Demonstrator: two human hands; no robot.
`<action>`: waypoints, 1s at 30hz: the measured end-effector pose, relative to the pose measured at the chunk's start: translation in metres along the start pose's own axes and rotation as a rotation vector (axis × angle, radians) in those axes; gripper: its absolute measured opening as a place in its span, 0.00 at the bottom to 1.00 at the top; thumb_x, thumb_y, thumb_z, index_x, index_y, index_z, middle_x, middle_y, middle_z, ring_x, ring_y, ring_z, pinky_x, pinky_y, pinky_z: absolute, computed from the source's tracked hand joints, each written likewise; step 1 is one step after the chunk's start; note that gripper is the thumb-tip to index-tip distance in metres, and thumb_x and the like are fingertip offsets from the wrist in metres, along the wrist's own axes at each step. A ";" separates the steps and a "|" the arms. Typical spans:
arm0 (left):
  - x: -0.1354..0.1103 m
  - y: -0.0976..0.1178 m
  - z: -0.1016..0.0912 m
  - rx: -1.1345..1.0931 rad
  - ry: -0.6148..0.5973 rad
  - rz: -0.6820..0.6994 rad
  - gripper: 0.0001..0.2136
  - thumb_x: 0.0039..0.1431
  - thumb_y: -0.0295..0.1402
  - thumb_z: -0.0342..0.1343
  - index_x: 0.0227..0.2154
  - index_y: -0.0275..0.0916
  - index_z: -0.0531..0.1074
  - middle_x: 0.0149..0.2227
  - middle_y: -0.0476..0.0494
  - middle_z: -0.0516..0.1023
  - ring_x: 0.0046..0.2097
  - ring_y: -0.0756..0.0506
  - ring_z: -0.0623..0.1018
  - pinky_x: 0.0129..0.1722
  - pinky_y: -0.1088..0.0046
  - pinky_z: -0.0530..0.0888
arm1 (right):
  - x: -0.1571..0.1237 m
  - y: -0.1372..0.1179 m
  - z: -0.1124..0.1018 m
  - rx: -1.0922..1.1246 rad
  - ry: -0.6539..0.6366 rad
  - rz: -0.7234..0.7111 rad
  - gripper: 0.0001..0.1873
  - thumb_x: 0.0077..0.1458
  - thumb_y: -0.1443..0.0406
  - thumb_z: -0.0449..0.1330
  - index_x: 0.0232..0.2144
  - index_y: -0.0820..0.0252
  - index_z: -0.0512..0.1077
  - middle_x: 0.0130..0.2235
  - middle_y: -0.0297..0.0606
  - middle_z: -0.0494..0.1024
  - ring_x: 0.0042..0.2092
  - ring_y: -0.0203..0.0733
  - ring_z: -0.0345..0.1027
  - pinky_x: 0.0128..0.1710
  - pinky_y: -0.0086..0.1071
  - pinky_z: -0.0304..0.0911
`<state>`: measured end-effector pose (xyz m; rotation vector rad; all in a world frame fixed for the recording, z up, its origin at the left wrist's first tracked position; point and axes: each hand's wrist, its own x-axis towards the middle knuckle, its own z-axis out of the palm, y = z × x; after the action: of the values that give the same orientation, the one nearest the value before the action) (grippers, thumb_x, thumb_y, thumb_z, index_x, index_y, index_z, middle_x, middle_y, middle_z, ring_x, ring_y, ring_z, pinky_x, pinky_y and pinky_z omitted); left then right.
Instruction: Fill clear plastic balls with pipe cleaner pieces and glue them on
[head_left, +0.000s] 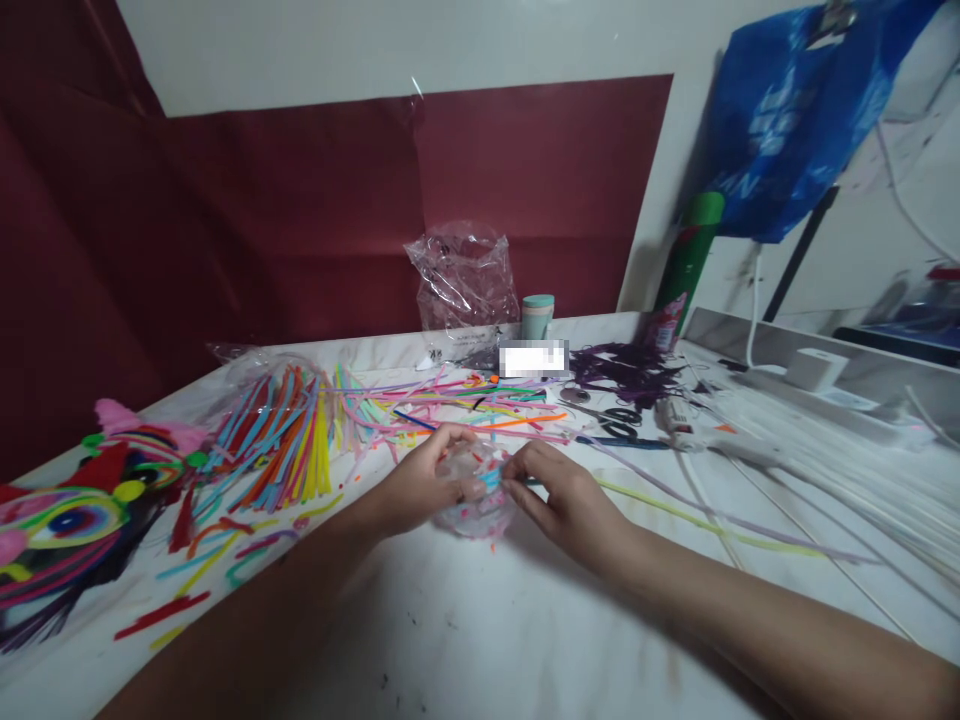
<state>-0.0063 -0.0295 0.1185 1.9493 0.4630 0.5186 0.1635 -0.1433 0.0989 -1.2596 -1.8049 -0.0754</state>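
Observation:
My left hand [420,485] and my right hand [566,500] meet over the white table [465,630], both closed around a small clear plastic bag [476,495] with tiny coloured bits inside. The left fingers pinch the bag's top left edge. With its fingertips the right hand pinches the bag's right side, beside a light blue piece. Just behind the hands lies a spread of coloured pipe cleaners [450,400].
A bundle of bright pipe cleaners in plastic [277,435] lies left, beside a colourful pipe-cleaner figure [67,510]. Scissors [611,420], purple strands [626,365], a glue gun [675,420], a crumpled clear bag [465,280], a teal cup [537,316] and a green can [686,270] stand behind. Long white sticks [847,470] lie right.

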 end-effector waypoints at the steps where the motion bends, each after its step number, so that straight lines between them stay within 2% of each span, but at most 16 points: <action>1: 0.000 0.001 0.000 0.003 -0.009 -0.004 0.22 0.48 0.35 0.60 0.46 0.40 0.61 0.45 0.45 0.69 0.46 0.44 0.70 0.42 0.71 0.67 | 0.000 0.000 0.000 0.007 -0.005 0.012 0.06 0.57 0.70 0.52 0.28 0.58 0.64 0.29 0.38 0.70 0.32 0.40 0.65 0.30 0.31 0.62; 6: -0.001 0.007 0.001 0.047 -0.006 -0.036 0.24 0.45 0.36 0.61 0.45 0.40 0.61 0.45 0.44 0.69 0.47 0.42 0.70 0.44 0.69 0.66 | 0.001 -0.003 -0.001 0.044 -0.035 0.047 0.06 0.55 0.71 0.53 0.27 0.58 0.64 0.29 0.37 0.70 0.32 0.38 0.64 0.31 0.31 0.62; 13: 0.000 0.004 0.003 0.051 0.027 -0.050 0.23 0.45 0.36 0.61 0.44 0.40 0.61 0.41 0.46 0.69 0.42 0.44 0.71 0.39 0.72 0.67 | 0.002 -0.004 -0.003 0.060 -0.050 0.069 0.06 0.54 0.71 0.54 0.27 0.59 0.66 0.29 0.37 0.71 0.32 0.39 0.65 0.32 0.31 0.62; 20: -0.001 -0.001 -0.007 -0.024 -0.045 -0.117 0.24 0.46 0.34 0.60 0.48 0.41 0.61 0.36 0.50 0.70 0.31 0.50 0.68 0.30 0.77 0.64 | 0.004 0.001 -0.004 0.088 -0.079 0.160 0.04 0.53 0.70 0.55 0.28 0.59 0.69 0.29 0.37 0.74 0.32 0.38 0.67 0.31 0.30 0.62; 25: -0.001 -0.002 -0.008 -0.050 -0.080 -0.104 0.25 0.46 0.35 0.61 0.48 0.40 0.61 0.42 0.46 0.71 0.40 0.45 0.72 0.37 0.72 0.67 | 0.004 -0.001 -0.003 0.125 -0.071 0.180 0.04 0.53 0.70 0.55 0.27 0.60 0.68 0.28 0.36 0.74 0.31 0.37 0.66 0.30 0.30 0.62; 30: -0.001 0.000 -0.010 -0.027 -0.102 -0.110 0.25 0.45 0.34 0.61 0.48 0.41 0.62 0.46 0.43 0.71 0.49 0.40 0.71 0.45 0.68 0.67 | 0.003 -0.003 -0.002 0.141 -0.082 0.229 0.04 0.53 0.70 0.55 0.27 0.59 0.67 0.27 0.35 0.73 0.29 0.36 0.65 0.28 0.28 0.61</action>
<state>-0.0123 -0.0225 0.1228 1.9026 0.4920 0.3519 0.1623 -0.1437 0.1033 -1.3744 -1.6906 0.2299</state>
